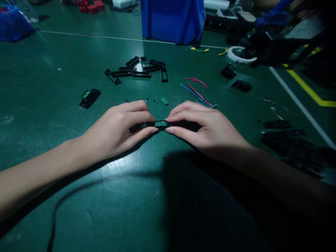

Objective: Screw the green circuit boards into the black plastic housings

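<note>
My left hand (pixel 119 127) and my right hand (pixel 203 129) meet at the middle of the green mat, both pinched on one black plastic housing (pixel 160 124) with a small green circuit board set in it. The left fingers grip its left end, the right fingers its right end. A loose green circuit board (pixel 164 101) lies just beyond the hands. A finished-looking black housing with a green board (pixel 89 97) rests at the left.
A heap of empty black housings (pixel 139 70) lies further back. Red and blue wires (pixel 196 91) lie right of it. A blue bin (pixel 172 19) stands at the back. Dark parts (pixel 288 140) lie at the right, a tape roll (pixel 237 54) beyond.
</note>
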Demonstrator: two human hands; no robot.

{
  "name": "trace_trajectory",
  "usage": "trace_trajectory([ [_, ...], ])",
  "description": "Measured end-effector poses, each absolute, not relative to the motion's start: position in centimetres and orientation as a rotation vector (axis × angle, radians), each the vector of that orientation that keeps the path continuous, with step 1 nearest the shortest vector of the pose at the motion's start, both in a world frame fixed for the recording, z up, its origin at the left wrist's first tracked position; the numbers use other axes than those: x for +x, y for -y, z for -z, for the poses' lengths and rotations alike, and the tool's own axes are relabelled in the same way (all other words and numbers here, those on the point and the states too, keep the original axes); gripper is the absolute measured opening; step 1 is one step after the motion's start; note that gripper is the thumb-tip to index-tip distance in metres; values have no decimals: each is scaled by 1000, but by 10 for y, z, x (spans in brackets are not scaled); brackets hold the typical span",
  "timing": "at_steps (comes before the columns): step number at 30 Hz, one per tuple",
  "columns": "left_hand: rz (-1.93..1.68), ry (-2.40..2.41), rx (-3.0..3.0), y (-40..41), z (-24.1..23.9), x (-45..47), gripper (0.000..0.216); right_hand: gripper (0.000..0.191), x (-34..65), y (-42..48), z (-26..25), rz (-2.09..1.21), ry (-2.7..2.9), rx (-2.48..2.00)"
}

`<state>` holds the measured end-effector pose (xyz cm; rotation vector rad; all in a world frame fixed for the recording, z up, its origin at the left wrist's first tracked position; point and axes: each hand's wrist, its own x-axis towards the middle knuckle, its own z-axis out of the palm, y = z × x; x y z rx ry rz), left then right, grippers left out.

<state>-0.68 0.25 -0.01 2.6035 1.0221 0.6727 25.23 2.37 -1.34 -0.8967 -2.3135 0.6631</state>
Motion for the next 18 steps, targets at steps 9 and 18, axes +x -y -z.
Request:
trace_trajectory([
  [9,-675,-1029,2601,-2,0,-8,25,15,252,-23,14,-644,2317,-875],
  [18,-673,-1022,2596,-2,1,-8,26,15,252,-22,14,-647,2304,-848],
])
